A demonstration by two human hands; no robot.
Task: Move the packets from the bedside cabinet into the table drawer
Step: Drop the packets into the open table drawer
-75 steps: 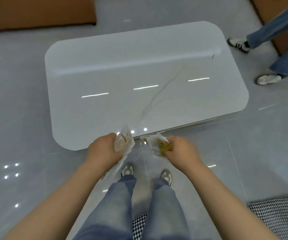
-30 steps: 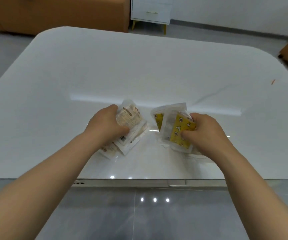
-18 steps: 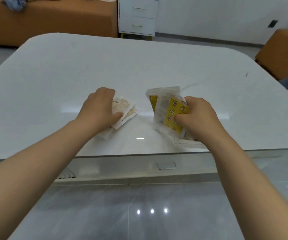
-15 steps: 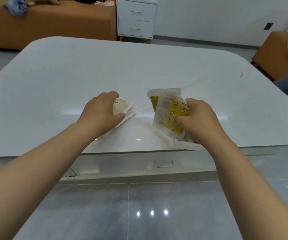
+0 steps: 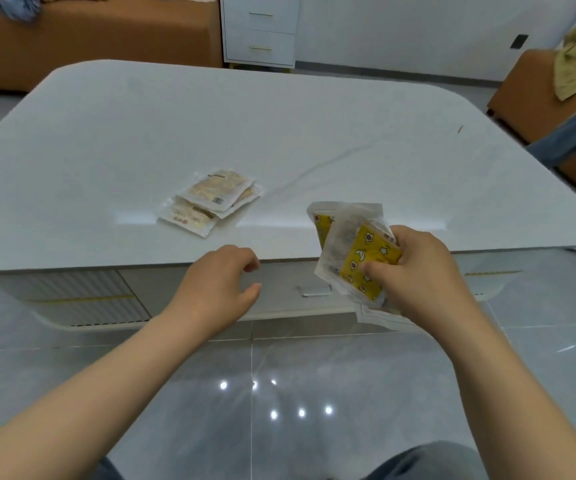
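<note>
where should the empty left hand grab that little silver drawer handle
Hook the silver handle by its front lip, coming from the near side and slightly below. It looks like a small flat tab jutting from the drawer front, tucked under the overhanging tabletop, so there is little room above. The left hand is empty and beside it; the right hand grips the yellow packets.
</note>
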